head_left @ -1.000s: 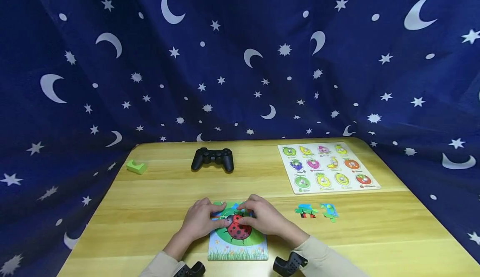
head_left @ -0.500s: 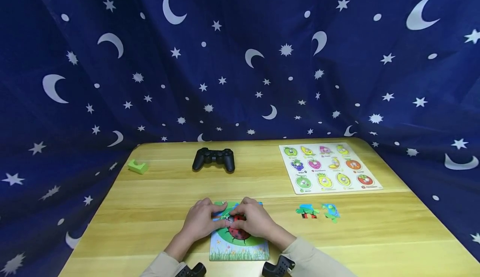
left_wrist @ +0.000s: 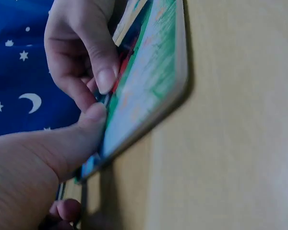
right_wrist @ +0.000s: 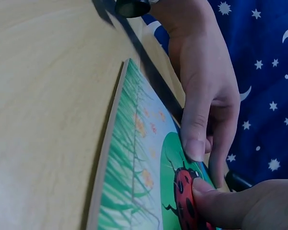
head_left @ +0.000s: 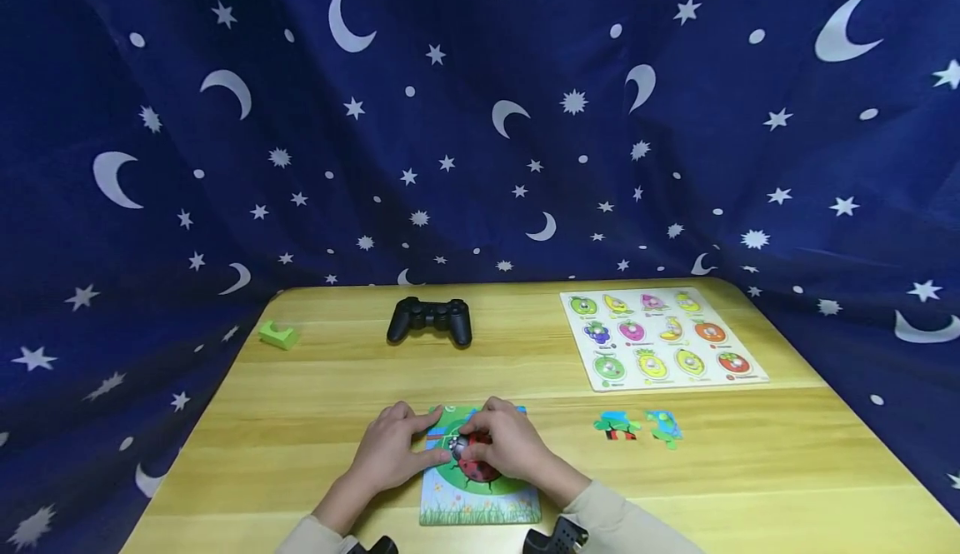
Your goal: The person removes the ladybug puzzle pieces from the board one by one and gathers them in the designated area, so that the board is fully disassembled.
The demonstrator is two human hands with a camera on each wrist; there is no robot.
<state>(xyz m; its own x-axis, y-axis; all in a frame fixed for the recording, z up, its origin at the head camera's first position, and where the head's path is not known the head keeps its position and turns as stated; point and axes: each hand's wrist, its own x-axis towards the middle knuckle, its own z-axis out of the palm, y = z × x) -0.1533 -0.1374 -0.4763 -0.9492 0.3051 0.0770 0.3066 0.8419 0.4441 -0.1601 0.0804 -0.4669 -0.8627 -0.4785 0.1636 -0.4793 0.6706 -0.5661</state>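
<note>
A square jigsaw board (head_left: 480,510) with a ladybug (head_left: 480,471) on a green leaf, above printed grass and flowers, lies in front of me. My left hand (head_left: 386,447) is at its left side, thumb and index finger spread apart; the thumb tip touches the picture beside the ladybug's head. On the ladybug's red back, my right hand (head_left: 512,440) has thumb and index finger curled close together, pinching at a ladybug puzzle piece partly hidden by the fingers. Both thumbs meet the picture in the right wrist view, where the ladybug's spotted body (right_wrist: 185,199) shows.
Two loose puzzle pieces, one with a red-and-black part (head_left: 618,425) and one blue-green (head_left: 664,427), lie right of the board. Behind them is a fruit peg puzzle (head_left: 667,337). A black game controller (head_left: 430,321) and a green block (head_left: 278,335) stand farther back.
My right hand has shifted left across the ladybug toward its head. My left hand has drawn slightly left, uncovering more of the head. The loose pieces stay put.
</note>
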